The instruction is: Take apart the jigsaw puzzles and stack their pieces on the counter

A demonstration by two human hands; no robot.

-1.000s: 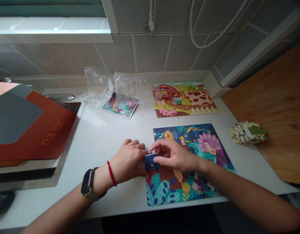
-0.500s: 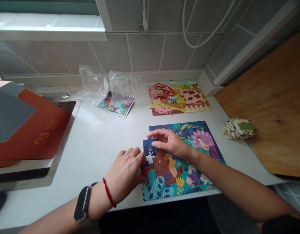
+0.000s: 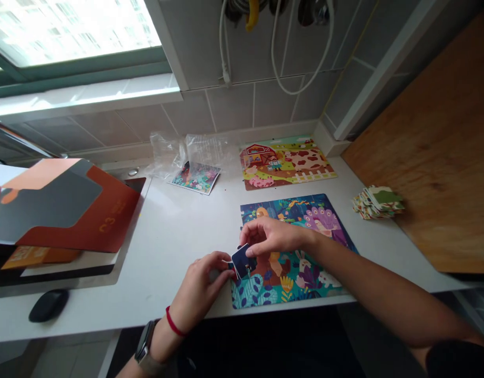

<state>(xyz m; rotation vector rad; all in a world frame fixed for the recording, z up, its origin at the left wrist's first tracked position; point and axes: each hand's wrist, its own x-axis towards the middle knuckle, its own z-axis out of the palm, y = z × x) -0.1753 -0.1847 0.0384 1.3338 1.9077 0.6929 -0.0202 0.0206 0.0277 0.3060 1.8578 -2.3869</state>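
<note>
My right hand (image 3: pixel 267 235) pinches a dark blue puzzle piece (image 3: pixel 241 259) between thumb and fingers, tilted above the left side of the jungle puzzle (image 3: pixel 293 281). From the left, my left hand (image 3: pixel 210 275) meets it, its thumb and index finger closed on the edge of a puzzle piece with some red on it, mostly hidden behind the blue one. Beneath the hands, the puzzle shows a peacock, a rabbit, leaves and a brown animal. My right hand and forearm cover part of its middle.
Behind lies a farm puzzle (image 3: pixel 287 164). A picture card (image 3: pixel 197 178) sits partly under clear plastic bags (image 3: pixel 167 157). At right, a stack of puzzle pieces (image 3: pixel 378 202) stands by a wooden board (image 3: pixel 427 173). An orange-grey folder (image 3: pixel 119 210) and black mouse (image 3: pixel 49 305) are left.
The view has tilted up, showing more window. The blue piece has turned and come lower and nearer to my left hand, whose thumb and index finger have closed together on a piece.
</note>
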